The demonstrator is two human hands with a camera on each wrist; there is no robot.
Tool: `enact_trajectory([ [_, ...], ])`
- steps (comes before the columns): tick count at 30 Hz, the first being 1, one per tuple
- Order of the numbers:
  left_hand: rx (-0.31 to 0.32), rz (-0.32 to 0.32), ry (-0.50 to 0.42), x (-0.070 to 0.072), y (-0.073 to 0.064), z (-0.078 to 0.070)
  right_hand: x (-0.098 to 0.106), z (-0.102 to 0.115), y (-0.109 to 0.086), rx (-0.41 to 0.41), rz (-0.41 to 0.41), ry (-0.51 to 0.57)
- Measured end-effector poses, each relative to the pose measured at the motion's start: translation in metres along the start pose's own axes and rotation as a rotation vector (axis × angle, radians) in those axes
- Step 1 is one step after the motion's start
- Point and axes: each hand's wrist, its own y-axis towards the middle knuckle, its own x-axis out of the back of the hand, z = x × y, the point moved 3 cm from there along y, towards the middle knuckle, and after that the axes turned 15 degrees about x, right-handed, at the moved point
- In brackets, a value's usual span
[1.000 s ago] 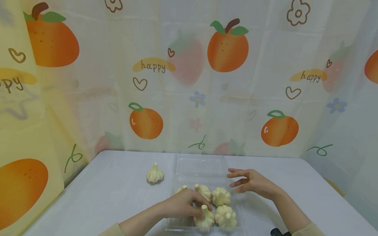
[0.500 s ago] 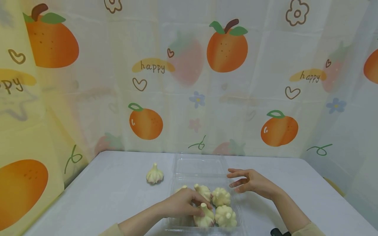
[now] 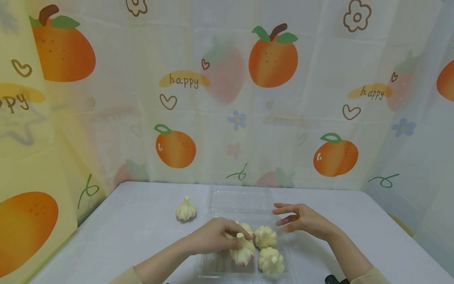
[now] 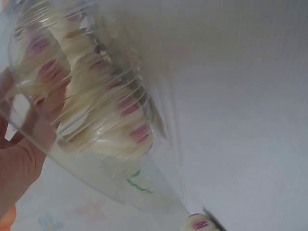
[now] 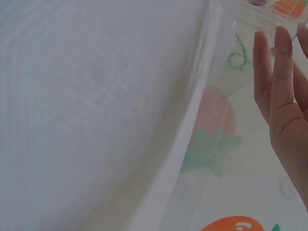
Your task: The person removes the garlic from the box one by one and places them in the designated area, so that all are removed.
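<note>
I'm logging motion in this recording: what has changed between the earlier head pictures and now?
The left hand has moved up and slightly left in the head view, raising the garlic bulb it already pinched. Nothing was let go. The right hand, the clear container and the lone bulb beside it stayed put.

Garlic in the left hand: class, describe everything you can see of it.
The garlic is pale cream, with a bulging, ribbed body, a short blunt stem and purplish streaks near its base. Roughly upright, stem up, it is pinched by the left hand over the open clear box. Whether it touches the box is unclear.
</note>
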Motion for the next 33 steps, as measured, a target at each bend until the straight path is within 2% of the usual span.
enact_trajectory([
  [13, 0.017, -0.051, -0.091, 0.025, -0.011, -0.008, 0.0, -0.001, 0.001, -0.032, 0.003, -0.022],
  [20, 0.009, -0.099, -0.101, 0.04, -0.018, -0.009, 0.0, -0.001, 0.001, -0.032, 0.003, -0.029],
  [33, 0.062, -0.216, -0.12, 0.074, -0.029, 0.001, 0.0, -0.002, 0.001, -0.029, 0.004, -0.035],
])
